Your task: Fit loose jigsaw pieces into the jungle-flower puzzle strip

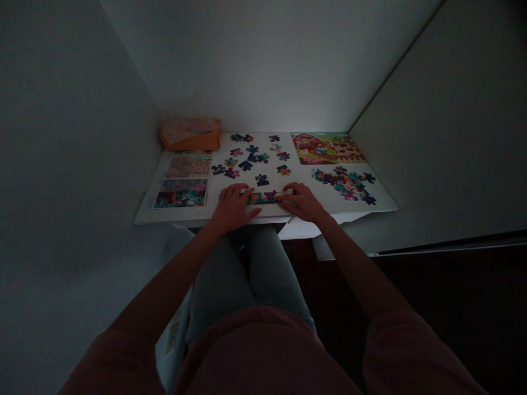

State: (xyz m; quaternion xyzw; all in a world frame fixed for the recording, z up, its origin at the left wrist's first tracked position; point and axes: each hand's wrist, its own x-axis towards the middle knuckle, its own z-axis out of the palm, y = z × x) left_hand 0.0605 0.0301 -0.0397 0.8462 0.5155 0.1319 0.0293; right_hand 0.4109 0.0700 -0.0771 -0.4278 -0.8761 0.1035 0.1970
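Note:
A short strip of joined jigsaw puzzle pieces (263,197) lies near the front edge of the white table, between my two hands. My left hand (234,208) rests over the strip's left end, palm down, with the thumb stretched apart from the fingers; it hides that end. At the right end, the bent fingers of my right hand (302,202) close on a puzzle piece (270,195). Just beyond the strip is a loose dark puzzle piece (262,180). More loose puzzle pieces (246,165) are scattered farther back.
A heap of puzzle pieces (343,182) lies on the right, below a farm picture (325,149). On the left are a printed picture sheet (183,192) and an orange box (190,134) at the back corner. Walls (255,66) enclose the table (374,206).

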